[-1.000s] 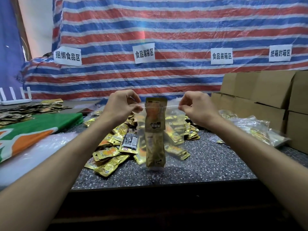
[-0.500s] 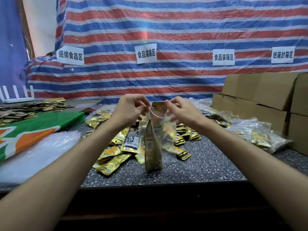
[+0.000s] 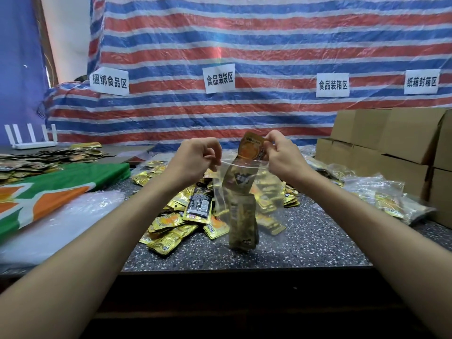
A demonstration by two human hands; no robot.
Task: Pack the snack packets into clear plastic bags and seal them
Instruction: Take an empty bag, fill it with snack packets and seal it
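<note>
The left hand (image 3: 195, 157) is pinching the clear plastic bag (image 3: 234, 192) at its left rim, stretching the mouth taut above the table (image 3: 305, 241). The right hand (image 3: 281, 155) is gripping the opposite rim and, seemingly, 1 protruding snack packet (image 3: 252, 149), for pushing it inside.

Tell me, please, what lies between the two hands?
Head view: the clear bag, stretched from left hand to right hand, with a gold packet poking out.

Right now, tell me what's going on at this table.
A person holds a clear plastic bag upright over the speckled dark table. The left hand pinches one side of its mouth; the right hand grips the other side and a gold-and-orange snack packet poking out. More packets sit inside; it is not yet sealed. Gold packets lie piled behind.
</note>
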